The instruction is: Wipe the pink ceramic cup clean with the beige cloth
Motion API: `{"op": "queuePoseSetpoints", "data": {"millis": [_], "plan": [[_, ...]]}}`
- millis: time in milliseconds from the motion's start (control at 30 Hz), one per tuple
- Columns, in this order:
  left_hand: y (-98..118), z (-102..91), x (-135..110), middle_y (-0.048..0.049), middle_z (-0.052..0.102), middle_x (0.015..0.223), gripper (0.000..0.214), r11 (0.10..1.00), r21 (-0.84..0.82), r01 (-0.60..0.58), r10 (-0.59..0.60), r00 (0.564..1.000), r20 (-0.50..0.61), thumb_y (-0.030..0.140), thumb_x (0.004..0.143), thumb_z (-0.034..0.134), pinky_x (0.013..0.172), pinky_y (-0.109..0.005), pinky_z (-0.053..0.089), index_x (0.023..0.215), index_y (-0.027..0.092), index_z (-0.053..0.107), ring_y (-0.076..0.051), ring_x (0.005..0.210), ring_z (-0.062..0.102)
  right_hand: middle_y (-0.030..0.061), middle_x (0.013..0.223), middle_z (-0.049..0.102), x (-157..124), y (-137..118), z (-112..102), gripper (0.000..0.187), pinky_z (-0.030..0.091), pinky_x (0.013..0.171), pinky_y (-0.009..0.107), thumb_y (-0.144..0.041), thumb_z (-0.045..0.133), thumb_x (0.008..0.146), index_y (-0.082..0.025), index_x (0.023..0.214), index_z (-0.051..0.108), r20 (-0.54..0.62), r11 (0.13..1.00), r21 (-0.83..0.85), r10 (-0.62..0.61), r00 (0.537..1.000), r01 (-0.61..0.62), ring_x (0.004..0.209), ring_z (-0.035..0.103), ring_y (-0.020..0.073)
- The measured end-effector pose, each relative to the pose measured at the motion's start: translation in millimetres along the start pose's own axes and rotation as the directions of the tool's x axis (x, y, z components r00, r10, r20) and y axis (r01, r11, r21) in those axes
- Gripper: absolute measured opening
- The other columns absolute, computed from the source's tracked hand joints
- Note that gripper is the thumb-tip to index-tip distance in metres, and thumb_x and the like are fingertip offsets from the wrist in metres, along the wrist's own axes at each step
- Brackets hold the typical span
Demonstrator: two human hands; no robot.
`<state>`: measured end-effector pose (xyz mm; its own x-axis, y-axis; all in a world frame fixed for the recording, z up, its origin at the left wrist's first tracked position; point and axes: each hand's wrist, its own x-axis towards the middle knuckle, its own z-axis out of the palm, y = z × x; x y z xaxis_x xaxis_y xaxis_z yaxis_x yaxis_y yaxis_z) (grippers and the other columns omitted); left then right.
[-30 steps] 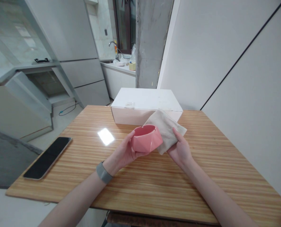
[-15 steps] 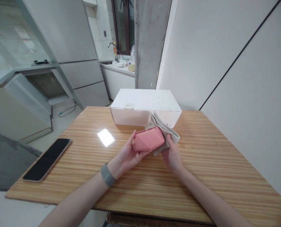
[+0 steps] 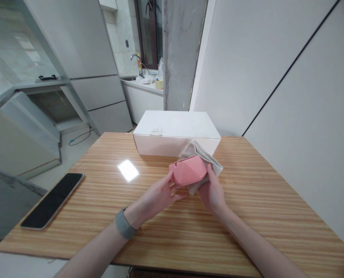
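L hand (image 3: 157, 195) grip pinching pink bowl (image 3: 188, 172), R hand (image 3: 212, 191) grip pressing beige cloth (image 3: 202, 158) to it

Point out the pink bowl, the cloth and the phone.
pink bowl (image 3: 188, 174), head view, faceted side wall.
cloth (image 3: 215, 164), head view, folded edge right of the bowl.
phone (image 3: 52, 200), head view, middle of dark screen.

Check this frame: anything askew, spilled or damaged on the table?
Nothing spilled or broken. The phone lies near the table's left edge, slightly overhanging. The left hand and right hand hold the pink bowl, tilted, with the cloth against it.
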<state>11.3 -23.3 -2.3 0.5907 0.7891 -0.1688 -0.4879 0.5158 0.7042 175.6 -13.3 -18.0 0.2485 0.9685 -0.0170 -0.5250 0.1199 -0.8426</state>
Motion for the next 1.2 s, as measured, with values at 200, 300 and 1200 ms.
{"op": "queuePoseSetpoints", "data": {"millis": [200,300,1200], "plan": [[-11,-5.1,6,-0.0106,0.059,0.135,0.048,0.983,0.114,-0.141,0.151,0.985,-0.083,0.049,0.084,0.066,0.114,-0.044,0.03,0.122,0.02,0.063,-0.028,0.132,0.046,-0.0019,0.114,0.074,1,-2,3,0.038,0.04,0.111,0.036,-0.052,0.071,0.075,-0.026,0.102,0.072,-0.04,0.993,0.079,0.086,0.996,-0.082,0.129,0.053,0.0239],[-10,-4.5,8,-0.0109,0.056,0.139,0.055,0.975,0.079,-0.208,0.21,0.977,-0.023,0.05,0.081,0.069,0.115,-0.044,0.03,0.127,0.02,0.061,-0.029,0.134,0.045,-0.0023,0.118,0.072,-2,-2,4,0.038,0.036,0.114,0.037,-0.052,0.07,0.077,-0.027,0.104,0.072,0.019,0.991,0.081,0.108,0.994,-0.11,0.133,0.049,0.0242],[-9,-9.1,15,-0.0141,0.065,0.12,0.054,0.956,0.157,-0.249,0.285,0.917,-0.278,0.049,0.077,0.071,0.098,-0.038,0.045,0.116,0.013,0.061,-0.027,0.113,0.059,-0.0007,0.136,0.062,-16,9,1,0.05,0.016,0.122,0.039,-0.052,0.066,0.083,-0.031,0.129,0.061,0.195,0.983,-0.149,-0.08,0.978,0.11,0.142,0.037,0.0199]]}}
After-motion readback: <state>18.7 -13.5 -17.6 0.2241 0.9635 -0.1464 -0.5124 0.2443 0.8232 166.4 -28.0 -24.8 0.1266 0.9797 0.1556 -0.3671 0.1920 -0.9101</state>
